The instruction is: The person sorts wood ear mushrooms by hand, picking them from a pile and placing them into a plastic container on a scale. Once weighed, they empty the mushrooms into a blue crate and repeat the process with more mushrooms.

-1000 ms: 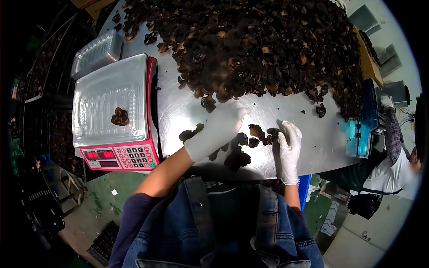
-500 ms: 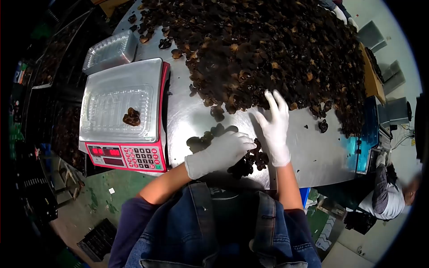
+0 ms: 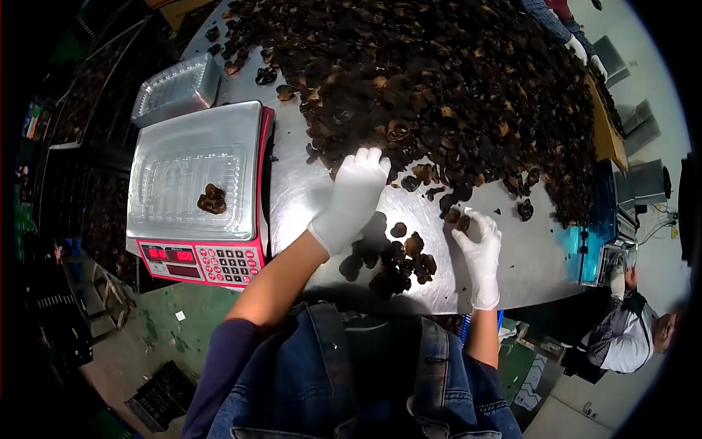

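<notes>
My left hand [image 3: 356, 196], in a white glove, reaches to the near edge of a large heap of dark wood-ear-like pieces [image 3: 439, 88]; its fingers are curled, and what they hold, if anything, is hidden. Lower right, my right hand [image 3: 480, 252], also gloved, pinches a small brown piece [image 3: 453, 216] between thumb and fingers. Between the hands and nearer my body lies a small pile of dark pieces [image 3: 402, 267] on the metal table [image 3: 526, 267]. A red and silver scale [image 3: 252, 183] at the left bears a clear plastic tray [image 3: 172, 190] with one brown piece [image 3: 212, 199] inside.
Stacked clear trays [image 3: 175, 89] stand behind the scale. A cardboard box edge [image 3: 608, 135] and a blue machine [image 3: 599, 219] border the table's right side. One person [image 3: 629, 329] is at the lower right; another person's gloved hands [image 3: 578, 50] show at the top right.
My left hand has moved from the small pile up to the heap's edge. My right hand has moved down and right, now pinching a piece. The small pile is uncovered.
</notes>
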The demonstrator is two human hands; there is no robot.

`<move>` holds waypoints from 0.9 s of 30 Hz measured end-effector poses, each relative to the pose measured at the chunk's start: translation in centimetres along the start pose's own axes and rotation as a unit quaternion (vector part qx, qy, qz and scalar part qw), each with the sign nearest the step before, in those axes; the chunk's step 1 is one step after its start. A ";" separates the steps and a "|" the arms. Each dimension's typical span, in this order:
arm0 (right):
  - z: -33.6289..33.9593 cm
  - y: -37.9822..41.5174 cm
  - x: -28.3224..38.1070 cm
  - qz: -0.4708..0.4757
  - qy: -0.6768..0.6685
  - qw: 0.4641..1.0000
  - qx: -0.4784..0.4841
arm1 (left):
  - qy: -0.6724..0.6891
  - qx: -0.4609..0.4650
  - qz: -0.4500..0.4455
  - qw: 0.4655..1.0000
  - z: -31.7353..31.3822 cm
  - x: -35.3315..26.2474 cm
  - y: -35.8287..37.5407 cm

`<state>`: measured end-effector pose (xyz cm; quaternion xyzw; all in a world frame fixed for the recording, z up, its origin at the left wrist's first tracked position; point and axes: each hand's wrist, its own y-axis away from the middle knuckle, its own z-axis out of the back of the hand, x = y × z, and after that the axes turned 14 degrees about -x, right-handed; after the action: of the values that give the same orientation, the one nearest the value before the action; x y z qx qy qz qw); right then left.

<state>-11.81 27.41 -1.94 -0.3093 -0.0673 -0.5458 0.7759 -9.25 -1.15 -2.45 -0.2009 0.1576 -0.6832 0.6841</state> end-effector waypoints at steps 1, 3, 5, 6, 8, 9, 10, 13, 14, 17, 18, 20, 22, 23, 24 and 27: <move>1.0 0.5 0.7 0.002 -0.005 1.000 0.014 | 0.001 0.000 -0.001 1.000 0.0 0.1 -0.5; 1.6 1.3 0.3 -0.025 -0.007 0.999 0.043 | 0.030 -0.006 -0.007 0.999 0.4 0.2 -1.2; 1.3 0.9 0.5 -0.034 -0.048 0.998 0.034 | 0.063 -0.056 0.007 0.996 0.3 0.4 -1.1; 0.9 0.5 0.9 -0.058 -0.078 0.995 0.004 | 0.102 -0.086 0.021 0.991 0.4 0.6 -0.9; 0.0 -1.1 1.8 -0.052 -0.086 0.994 -0.039 | 0.141 -0.115 0.034 0.983 1.0 0.9 -0.6; -0.9 -1.9 2.3 -0.025 -0.071 0.995 -0.062 | 0.172 -0.137 0.049 0.974 1.5 0.9 -0.3; -1.8 -2.9 2.7 0.007 -0.069 0.995 -0.066 | 0.202 -0.159 0.064 0.964 2.1 1.0 0.0; -3.8 -5.0 4.9 0.080 0.074 0.994 -0.026 | 0.274 -0.142 0.088 0.947 4.2 1.3 1.6; -4.8 -5.2 5.0 0.070 0.092 0.993 0.004 | 0.287 -0.121 0.090 0.946 4.8 1.5 2.5; -6.5 -4.9 3.7 0.122 0.078 0.989 -0.036 | 0.231 -0.081 0.054 0.968 7.0 2.1 4.8; -6.2 -4.4 3.3 0.119 0.021 0.991 -0.063 | 0.232 -0.082 0.055 0.968 7.1 2.3 5.6; -2.9 -3.3 4.2 0.103 -0.034 0.992 -0.060 | 0.214 0.025 0.078 0.973 6.7 2.8 7.4; 1.1 -1.5 4.0 0.072 -0.101 0.992 0.025 | 0.247 0.036 0.100 0.963 6.3 3.1 8.6; 3.1 -0.6 3.6 0.050 -0.139 0.985 0.091 | 0.278 0.046 0.118 0.952 6.1 3.1 8.9; 5.0 0.4 2.9 -0.008 -0.172 0.967 0.188 | 0.282 0.072 0.123 0.949 7.3 3.1 8.3; 7.4 0.1 4.8 -0.069 -0.157 0.941 0.291 | 0.312 0.049 0.127 0.940 6.8 3.3 8.6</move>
<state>-8.08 27.64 6.02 -0.1460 -0.3654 -0.4993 0.7719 1.64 -4.15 -0.58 0.0776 0.3531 -0.6261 0.6909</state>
